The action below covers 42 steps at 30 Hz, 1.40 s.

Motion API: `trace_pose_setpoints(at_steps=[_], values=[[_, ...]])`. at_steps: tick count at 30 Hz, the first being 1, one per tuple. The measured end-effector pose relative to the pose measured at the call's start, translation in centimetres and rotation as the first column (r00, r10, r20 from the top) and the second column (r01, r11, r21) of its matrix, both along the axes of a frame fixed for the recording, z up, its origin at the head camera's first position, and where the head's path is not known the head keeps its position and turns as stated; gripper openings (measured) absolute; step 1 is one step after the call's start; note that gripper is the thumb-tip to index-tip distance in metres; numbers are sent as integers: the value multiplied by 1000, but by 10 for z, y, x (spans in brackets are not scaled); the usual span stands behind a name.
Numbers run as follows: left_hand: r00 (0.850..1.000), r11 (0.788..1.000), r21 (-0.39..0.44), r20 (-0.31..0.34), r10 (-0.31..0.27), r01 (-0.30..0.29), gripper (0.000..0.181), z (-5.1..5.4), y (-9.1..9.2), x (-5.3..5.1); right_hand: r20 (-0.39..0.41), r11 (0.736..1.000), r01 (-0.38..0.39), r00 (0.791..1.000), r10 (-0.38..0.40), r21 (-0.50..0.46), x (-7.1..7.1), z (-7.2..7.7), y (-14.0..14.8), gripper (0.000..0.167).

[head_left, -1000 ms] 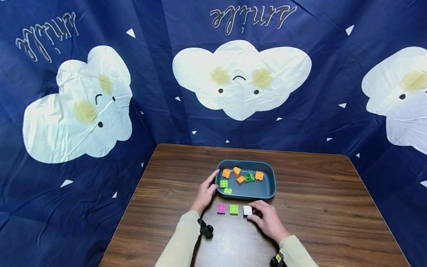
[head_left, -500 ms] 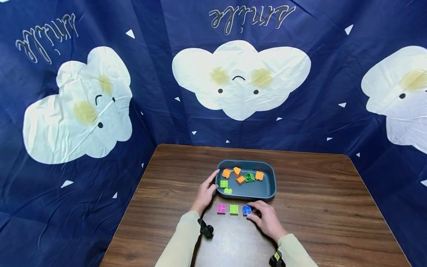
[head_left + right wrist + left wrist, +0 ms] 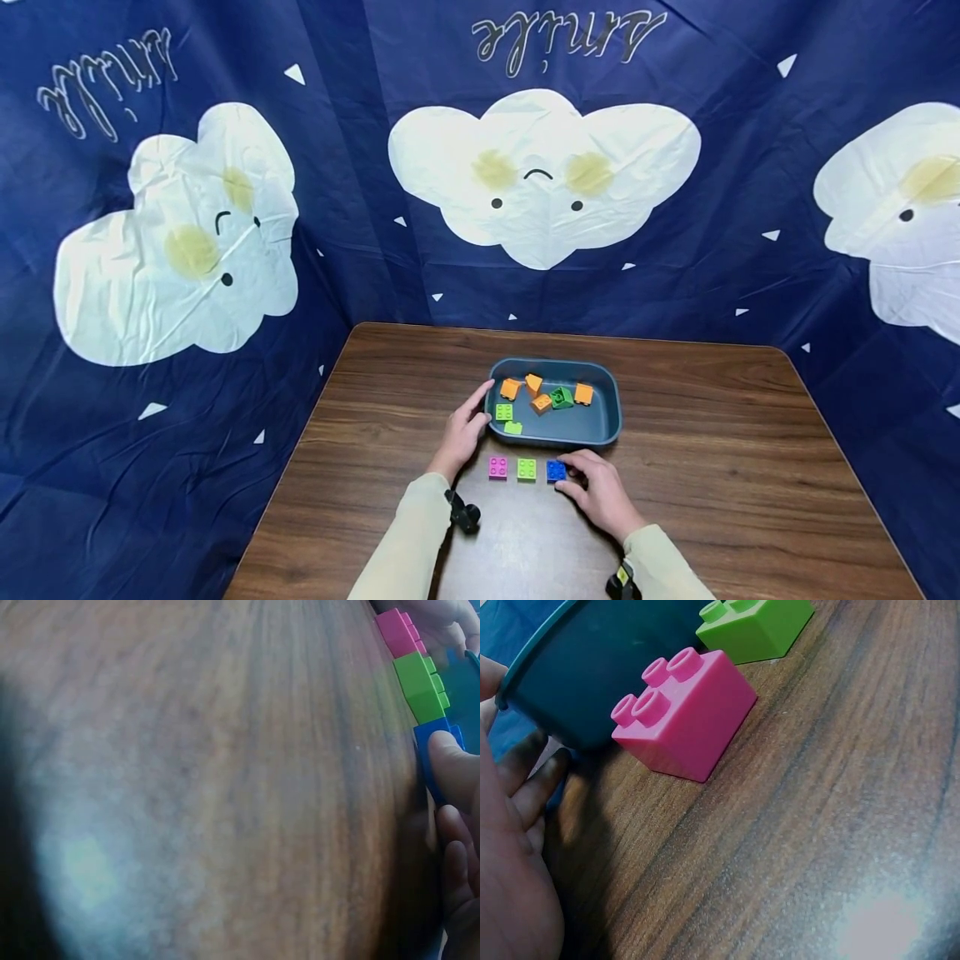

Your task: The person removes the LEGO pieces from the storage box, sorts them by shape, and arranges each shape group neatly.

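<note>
1. While left hand [image 3: 461,435], fingers extended, touches the tray [image 3: 570,427] at its left end, right hand [image 3: 602,493] pinches the blue brick [image 3: 556,472] on the counter [image 3: 735,467].
2. Lime brick [image 3: 527,470], then pink brick [image 3: 498,468], sit leftward.

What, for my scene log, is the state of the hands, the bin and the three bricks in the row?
Bin: upright, uncovered, holding loose pieces
Pink brick: studs up, untouched
Lime brick: studs up, untouched
Blue brick: studs up, pinched
Left hand: touching the bin's left end
Right hand: pinching the blue brick
</note>
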<state>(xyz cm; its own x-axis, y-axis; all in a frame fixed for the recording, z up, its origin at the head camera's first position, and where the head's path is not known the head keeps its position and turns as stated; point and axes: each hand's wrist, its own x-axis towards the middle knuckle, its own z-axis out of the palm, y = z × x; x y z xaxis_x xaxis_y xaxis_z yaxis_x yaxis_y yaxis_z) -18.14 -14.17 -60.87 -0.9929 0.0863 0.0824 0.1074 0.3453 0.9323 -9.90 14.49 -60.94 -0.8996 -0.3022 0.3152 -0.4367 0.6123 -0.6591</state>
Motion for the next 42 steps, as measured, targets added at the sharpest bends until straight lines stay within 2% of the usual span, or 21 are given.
trace_pose_setpoints(at_steps=[6,14,20,42], values=[[1000,1000,11,15,-4,4,66,0,1,1,26,1000,9,1000,-10,8,1,0,0,37],[1000,1000,-6,11,-4,4,65,0,0,1,19,1000,6,1000,-6,-1,1,-2,1,36],[1000,999,19,10,-26,26,66,-2,0,0,13,1000,2,1000,-2,-5,1,-4,2,37],[1000,1000,14,7,-6,6,65,-2,0,0,14,1000,6,1000,-6,9,1,-5,2,40]])
